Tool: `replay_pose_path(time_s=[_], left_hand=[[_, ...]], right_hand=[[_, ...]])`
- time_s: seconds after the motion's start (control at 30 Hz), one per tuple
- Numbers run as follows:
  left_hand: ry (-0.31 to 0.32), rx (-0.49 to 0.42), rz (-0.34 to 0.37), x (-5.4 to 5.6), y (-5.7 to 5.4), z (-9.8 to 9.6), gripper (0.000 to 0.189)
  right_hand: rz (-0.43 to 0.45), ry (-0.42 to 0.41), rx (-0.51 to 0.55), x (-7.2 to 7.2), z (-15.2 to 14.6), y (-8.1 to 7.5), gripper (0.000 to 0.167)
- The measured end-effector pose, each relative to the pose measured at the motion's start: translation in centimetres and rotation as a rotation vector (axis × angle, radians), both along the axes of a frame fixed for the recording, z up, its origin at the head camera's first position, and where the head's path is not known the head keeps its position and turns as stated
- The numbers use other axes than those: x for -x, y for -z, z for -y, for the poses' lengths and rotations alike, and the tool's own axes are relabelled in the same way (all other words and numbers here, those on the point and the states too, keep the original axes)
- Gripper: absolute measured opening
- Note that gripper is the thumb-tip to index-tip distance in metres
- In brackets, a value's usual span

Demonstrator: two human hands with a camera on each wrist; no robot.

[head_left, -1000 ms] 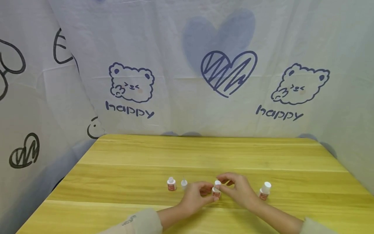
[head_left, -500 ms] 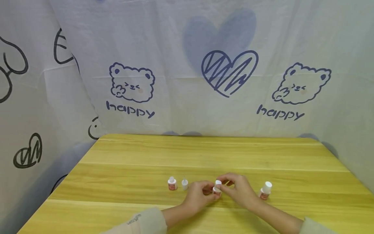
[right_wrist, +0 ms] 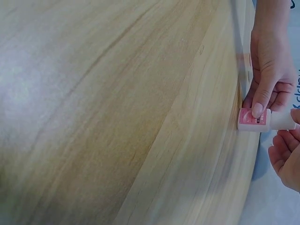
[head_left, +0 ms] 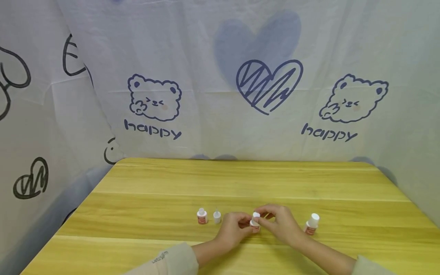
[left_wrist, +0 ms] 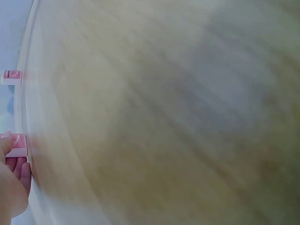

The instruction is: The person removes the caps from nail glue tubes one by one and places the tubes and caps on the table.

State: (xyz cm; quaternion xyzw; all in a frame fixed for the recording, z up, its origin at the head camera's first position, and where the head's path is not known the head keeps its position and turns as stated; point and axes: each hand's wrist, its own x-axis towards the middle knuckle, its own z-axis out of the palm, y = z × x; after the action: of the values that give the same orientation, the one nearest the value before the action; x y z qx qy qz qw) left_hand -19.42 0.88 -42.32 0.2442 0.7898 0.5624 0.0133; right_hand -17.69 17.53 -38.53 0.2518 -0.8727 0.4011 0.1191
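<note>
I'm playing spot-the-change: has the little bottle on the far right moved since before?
No, the far-right bottle hasn't moved any way: it stands in the same place against the table's far edge.

At the wood-grain table [head_left: 206, 183], the left hand [head_left: 232, 231] grips a red-labelled bottle [head_left: 254, 226], the right hand [head_left: 280, 225] pinching its white cap [head_left: 256, 215]; over to the left stand an uncapped bottle [head_left: 202, 218] and upturned cap [head_left: 217, 218], to the right a capped bottle [head_left: 311, 224].

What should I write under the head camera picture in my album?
Left hand holds the middle bottle, right hand pinches its white cap, above a wood-grained table.
</note>
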Motion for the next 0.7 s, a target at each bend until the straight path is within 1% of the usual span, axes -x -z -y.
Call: replay_pose_path(time_s=[0.2, 0.3, 0.47, 0.7], left_hand=[[0.000, 0.014, -0.005, 0.12, -0.03, 0.09, 0.017], [-0.003, 0.035, -0.012, 0.11, -0.09, 0.20, 0.018], [-0.011, 0.069, -0.003, 0.10, -0.12, 0.29, 0.020], [-0.007, 0.067, 0.002, 0.05, -0.11, 0.28, 0.021]], right_hand=[[0.029, 0.027, 0.023, -0.01, 0.23, 0.13, 0.017], [0.043, 0.044, 0.036, -0.04, 0.44, 0.23, 0.019], [0.072, 0.079, 0.052, -0.06, 0.68, 0.31, 0.020], [0.111, 0.125, 0.063, -0.18, 0.89, 0.41, 0.020]])
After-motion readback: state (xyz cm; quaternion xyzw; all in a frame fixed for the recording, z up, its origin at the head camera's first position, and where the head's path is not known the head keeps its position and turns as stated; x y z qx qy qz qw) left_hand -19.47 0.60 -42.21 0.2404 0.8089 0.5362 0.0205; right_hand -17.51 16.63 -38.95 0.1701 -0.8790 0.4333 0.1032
